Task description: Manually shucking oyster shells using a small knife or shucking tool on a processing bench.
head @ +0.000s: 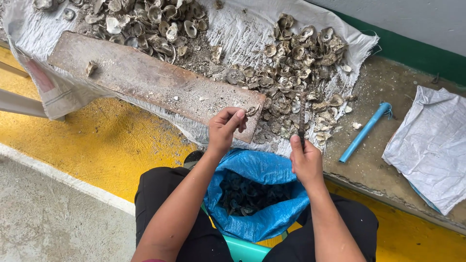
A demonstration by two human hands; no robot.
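Between your knees sits a blue bag (262, 194), open at the top and holding a heap of dark shells, and beyond it a white sack cloth (242, 34) lies spread on the ledge with two piles of pale empty shells (296, 63) and a long worn plank (150, 80) across it, a blue pipe (364, 132) and a folded white sack (432, 145) off to your right. Your left hand (224, 130) pinches a small shell (251, 110) against the plank's near end, while your right hand (305, 157) is closed around a thin metal rod (302, 119), held upright just beside it.
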